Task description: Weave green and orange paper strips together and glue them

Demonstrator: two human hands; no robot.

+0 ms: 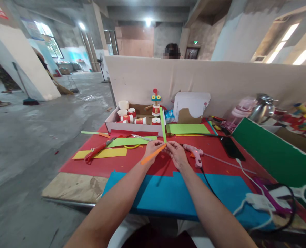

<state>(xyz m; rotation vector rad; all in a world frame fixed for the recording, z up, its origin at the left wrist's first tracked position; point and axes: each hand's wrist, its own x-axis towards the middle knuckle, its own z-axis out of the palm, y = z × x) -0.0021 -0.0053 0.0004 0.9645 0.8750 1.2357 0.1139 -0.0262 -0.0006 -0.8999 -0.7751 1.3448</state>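
My left hand (pixel 153 148) and my right hand (pixel 175 151) meet above the red table top (pixel 132 166), fingertips pinched close together. Between them a green paper strip (pixel 162 124) stands up and away from me, and an orange paper strip (pixel 153 154) slants down over my left hand. The two strips meet at my fingertips; whether they are joined is too small to tell. Right of my right hand lies a pink glue gun (pixel 195 154). To the left are red-handled scissors (pixel 98 150), a green paper piece (pixel 131 141) and a yellow strip (pixel 114 153).
Behind my hands is a cardboard box (pixel 132 128) with several paper cups and a cup figure (pixel 156 103). Green sheets (pixel 187 129), a phone (pixel 232 148), a steel kettle (pixel 264 108) and a green board (pixel 274 155) stand or lie rightward. Blue paper (pixel 165 196) covers the near edge, beside a power strip (pixel 266 202).
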